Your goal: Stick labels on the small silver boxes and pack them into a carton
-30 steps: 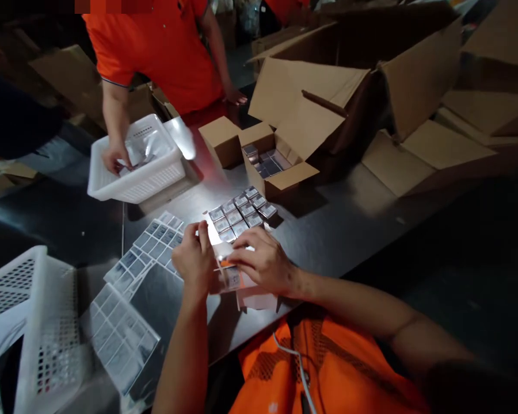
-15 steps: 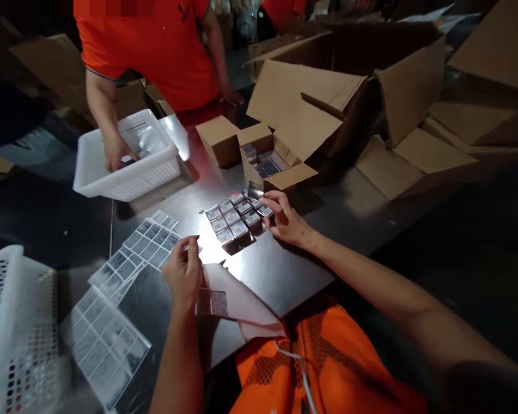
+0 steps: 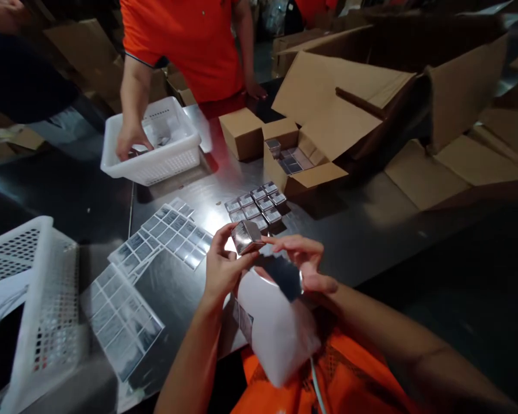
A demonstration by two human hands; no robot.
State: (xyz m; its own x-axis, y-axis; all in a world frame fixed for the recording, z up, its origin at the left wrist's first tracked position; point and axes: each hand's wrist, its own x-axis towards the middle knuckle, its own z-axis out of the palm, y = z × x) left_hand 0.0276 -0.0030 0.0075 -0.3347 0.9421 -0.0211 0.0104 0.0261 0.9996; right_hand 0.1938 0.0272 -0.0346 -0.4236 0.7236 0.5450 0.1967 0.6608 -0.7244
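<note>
Setting: dim packing room, a shiny dark metal desk [image 3: 371,241] ringed by open brown cardboard cartons.
Left hand: the left hand [image 3: 223,270] pinches a small silver foil-wrapped box [image 3: 246,237] at its near corner, grip narrow, box lifted above the desk.
Right hand: the right hand [image 3: 307,263] touches the box's far edge with its fingertips; a white label backing sheet [image 3: 276,328] hangs below both hands.
Nearby: a block of matching small silver boxes [image 3: 256,205] just beyond; sheets of grey printed labels [image 3: 172,233] to the left.
Co-worker: a person in orange reaches into a white plastic basket [image 3: 155,161].
Doing it well: probably steadying the box squarely with both hands keeps a label flat and straight.
</note>
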